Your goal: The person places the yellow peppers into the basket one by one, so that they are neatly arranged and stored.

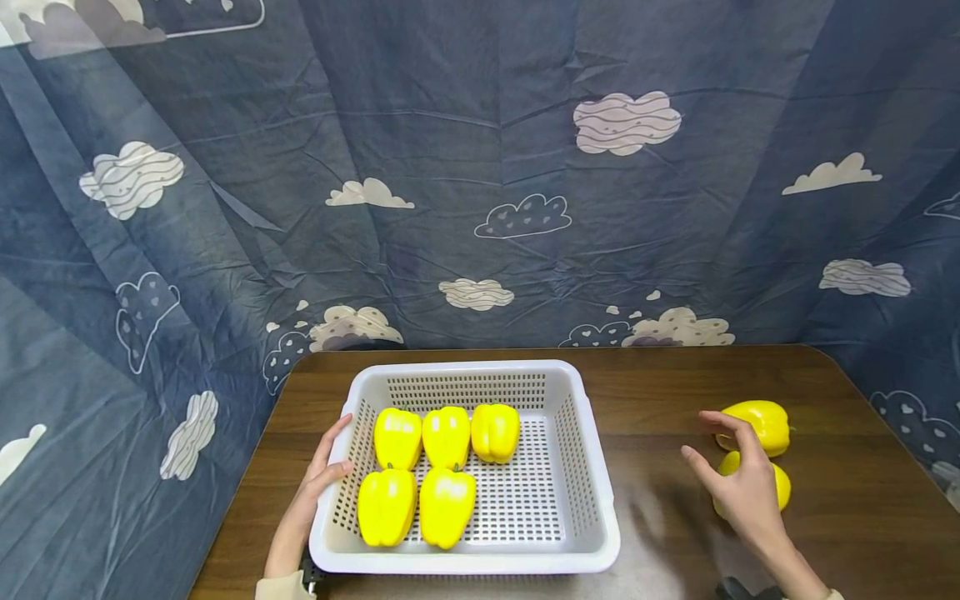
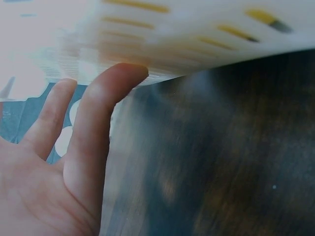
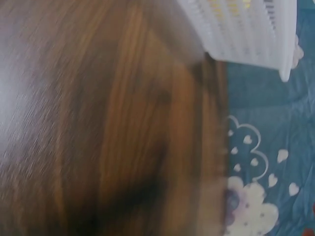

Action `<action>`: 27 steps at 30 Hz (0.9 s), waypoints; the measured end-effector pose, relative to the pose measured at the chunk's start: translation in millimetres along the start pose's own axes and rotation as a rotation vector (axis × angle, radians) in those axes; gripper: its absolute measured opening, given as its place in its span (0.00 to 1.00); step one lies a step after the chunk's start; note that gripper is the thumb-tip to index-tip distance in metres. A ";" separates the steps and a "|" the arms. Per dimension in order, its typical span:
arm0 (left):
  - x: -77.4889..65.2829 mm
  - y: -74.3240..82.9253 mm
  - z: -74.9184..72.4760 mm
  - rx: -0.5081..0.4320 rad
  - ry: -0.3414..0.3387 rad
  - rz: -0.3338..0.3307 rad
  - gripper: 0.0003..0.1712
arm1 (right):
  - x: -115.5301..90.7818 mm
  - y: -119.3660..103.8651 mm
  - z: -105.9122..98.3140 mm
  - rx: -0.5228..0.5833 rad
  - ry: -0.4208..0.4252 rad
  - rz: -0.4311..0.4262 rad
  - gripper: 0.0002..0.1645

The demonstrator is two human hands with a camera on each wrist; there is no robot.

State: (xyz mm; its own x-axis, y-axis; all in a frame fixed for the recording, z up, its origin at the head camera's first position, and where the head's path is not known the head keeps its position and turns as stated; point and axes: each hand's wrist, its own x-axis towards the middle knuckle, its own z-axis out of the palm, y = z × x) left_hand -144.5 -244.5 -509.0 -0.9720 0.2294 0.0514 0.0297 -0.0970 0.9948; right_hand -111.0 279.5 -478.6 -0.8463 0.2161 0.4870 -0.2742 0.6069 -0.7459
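A white perforated basket (image 1: 465,563) stands on the table and holds several yellow bell peppers (image 1: 447,508), in two rows toward its left. My left hand (image 1: 311,483) is at the basket's left side, thumb and fingers touching the rim and wall; the left wrist view shows these fingers (image 2: 87,128) against the pale wall. On the right, my right hand (image 1: 746,492) hovers with thumb and fingers spread, nothing between them. Partly behind it lie two more yellow bell peppers, the far one (image 1: 767,425) and the near one (image 1: 782,487). The right wrist view shows no fingers.
The brown wooden table (image 1: 645,392) runs beneath everything, with bare wood between the basket and the two loose peppers. Behind it hangs a dark blue cloth (image 1: 450,125) with a cloud pattern.
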 end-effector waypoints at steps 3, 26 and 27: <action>0.1 -0.2 -0.1 -0.005 -0.001 0.004 0.37 | -1.1 6.4 -2.9 -0.041 0.034 0.032 0.34; 0.0 0.0 0.2 -0.005 -0.002 -0.002 0.37 | -4.8 36.0 -4.2 -0.183 0.024 0.167 0.32; 0.1 -0.1 0.1 -0.008 -0.003 -0.002 0.37 | -4.8 35.6 -2.7 -0.181 0.018 0.163 0.32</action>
State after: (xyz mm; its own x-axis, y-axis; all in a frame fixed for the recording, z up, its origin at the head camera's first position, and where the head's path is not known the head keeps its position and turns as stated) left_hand -144.6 -244.3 -509.2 -0.9713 0.2327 0.0502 0.0264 -0.1044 0.9942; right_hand -115.4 302.2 -506.2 -0.8642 0.3350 0.3754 -0.0466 0.6896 -0.7227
